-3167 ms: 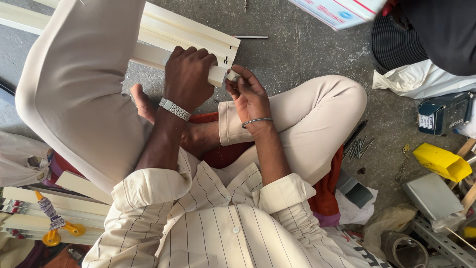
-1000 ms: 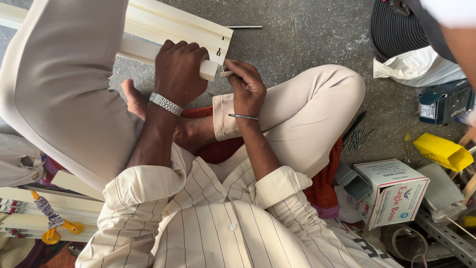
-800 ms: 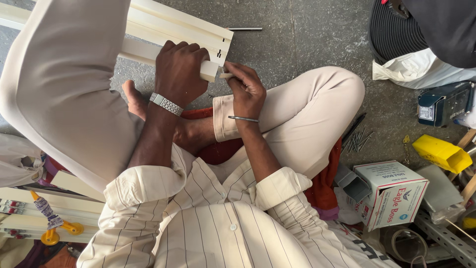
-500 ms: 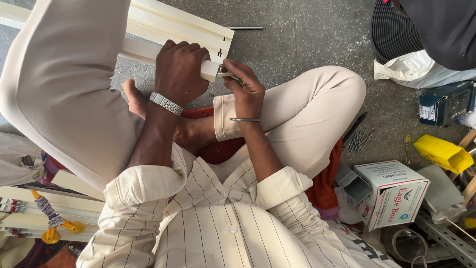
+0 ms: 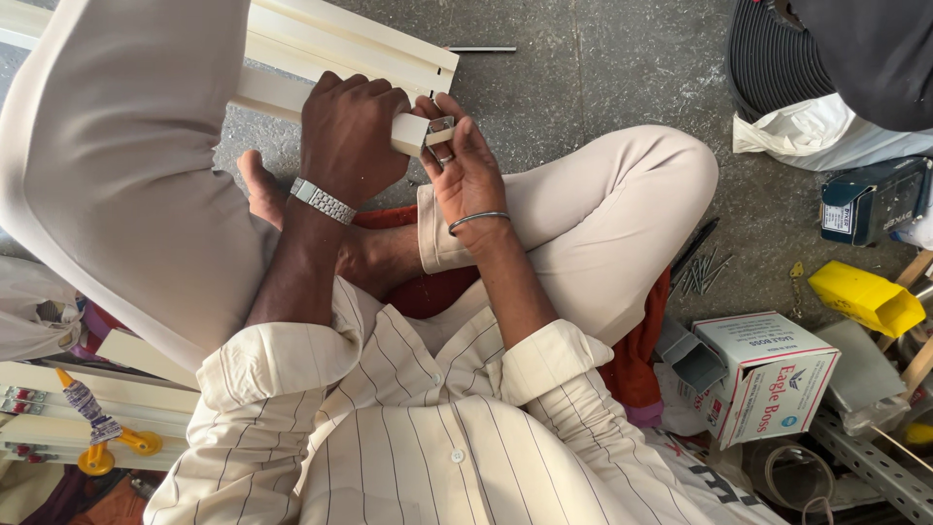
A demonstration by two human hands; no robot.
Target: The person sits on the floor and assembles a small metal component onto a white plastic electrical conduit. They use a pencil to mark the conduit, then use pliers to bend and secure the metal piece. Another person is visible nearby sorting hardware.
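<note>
While the person sits cross-legged on the concrete floor (image 5: pixel 603 87), the left hand (image 5: pixel 355 136) wraps fully around the end of a cream plastic trunking strip (image 5: pixel 410 132) just above centre frame, fingers closed over its top. The right hand (image 5: pixel 466 170) pinches a small metal fitting (image 5: pixel 440 126) between thumb and fingertips, pressed against the strip's open end; how the fitting seats cannot be made out. A wider trunking section (image 5: pixel 350 44) lies behind, at upper left.

The strip appears light, rigid along its length, yet thin-walled, so it would likely flex or crack under a hard squeeze. Hold it close to the working end, as shown. The fitting is small and smooth, and probably slips easily; a fingertip pinch suits it.

A cardboard box (image 5: pixel 768 374) and loose screws (image 5: pixel 702 272) lie at right.
</note>
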